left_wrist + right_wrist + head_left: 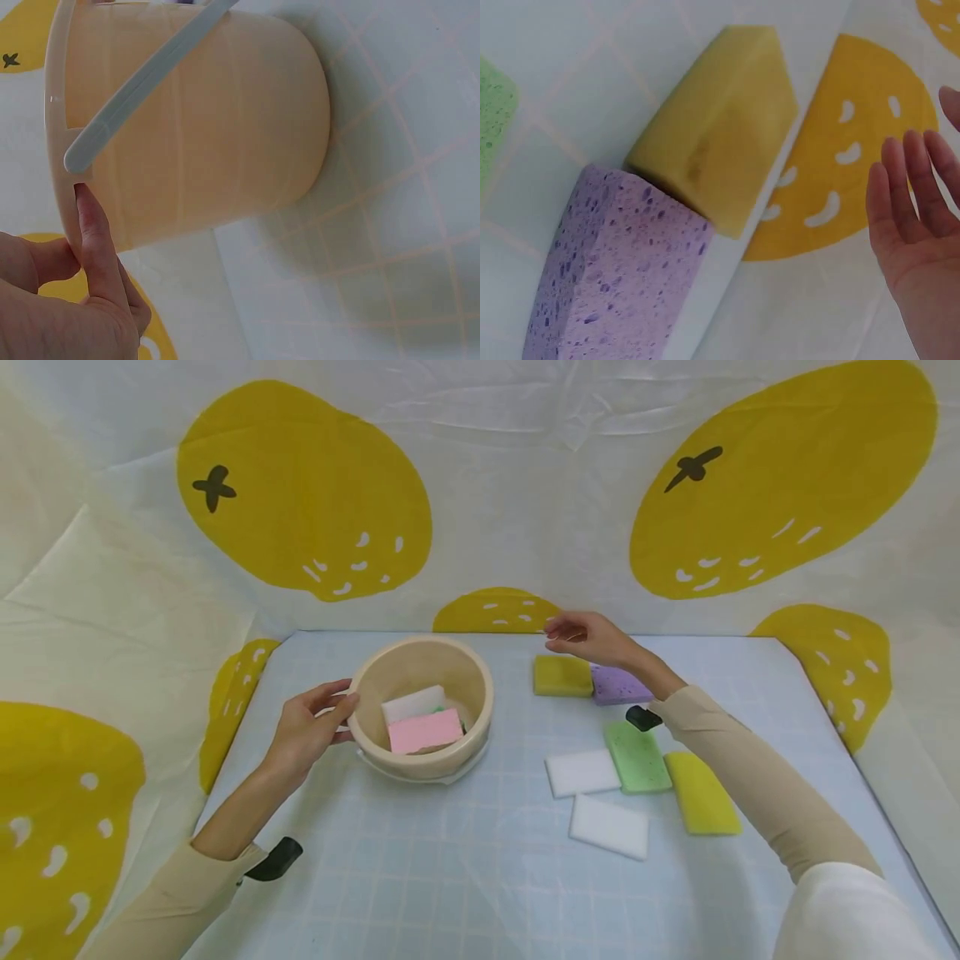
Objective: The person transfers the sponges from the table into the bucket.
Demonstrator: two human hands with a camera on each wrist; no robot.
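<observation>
My left hand (pixel 311 724) grips the rim of a beige bucket (pixel 476 727) at its left side, thumb and fingers on either side of the edge in the left wrist view. A pale handle (pixel 142 90) hangs down the bucket's side. Inside lie a pink sponge (pixel 426 732) and a white sponge (pixel 414 703), with a bit of green beneath them. Raised over the back of the table, my right hand (pixel 592 638) holds nothing, its fingers loosely bent. Just below it are a thick yellow sponge (pixel 562 677) and a purple sponge (pixel 622 270), side by side.
Right of the bucket lie a green sponge (pixel 637 758), a flat yellow sponge (pixel 702 793) and two white sponges, one farther back (pixel 582 772) and one nearer (pixel 610 827). A fruit-patterned cloth (pixel 525 485) rises behind the pale blue gridded table (pixel 420 877).
</observation>
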